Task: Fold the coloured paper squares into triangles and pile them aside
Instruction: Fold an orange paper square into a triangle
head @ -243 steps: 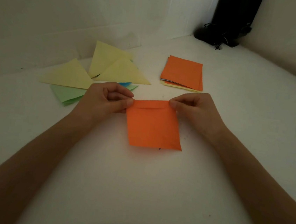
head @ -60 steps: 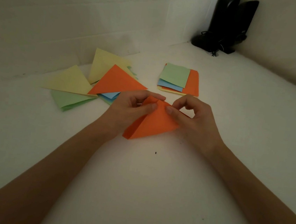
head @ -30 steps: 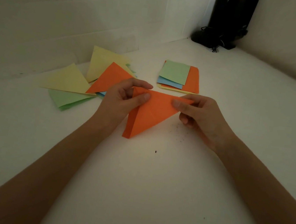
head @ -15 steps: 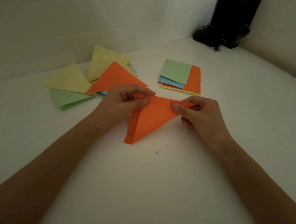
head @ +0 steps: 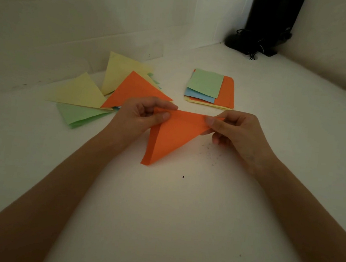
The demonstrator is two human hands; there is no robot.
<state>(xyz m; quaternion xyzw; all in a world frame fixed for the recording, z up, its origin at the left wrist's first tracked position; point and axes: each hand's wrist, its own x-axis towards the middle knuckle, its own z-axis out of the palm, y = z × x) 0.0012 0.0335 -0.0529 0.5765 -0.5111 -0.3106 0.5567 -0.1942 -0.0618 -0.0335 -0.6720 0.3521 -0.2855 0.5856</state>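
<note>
An orange paper folded into a triangle is held just above the white table, its point toward me. My left hand pinches its upper left corner between thumb and fingers. My right hand pinches its upper right corner. To the back left lies the pile of folded triangles: yellow ones, green ones, a bit of blue, and an orange triangle on top. Behind the hands sits the stack of unfolded squares, with a green square on top of blue, orange and yellow sheets.
A black stand with cables fills the far right corner against the white walls. Small dark specks dot the white table beside my right hand. The table's near edge runs along the bottom of the view.
Since 8 s ago an orange triangle joined the pile and a second orange square was folded into a triangle. In the last second both hands kept pinching its top corners, barely moving.
</note>
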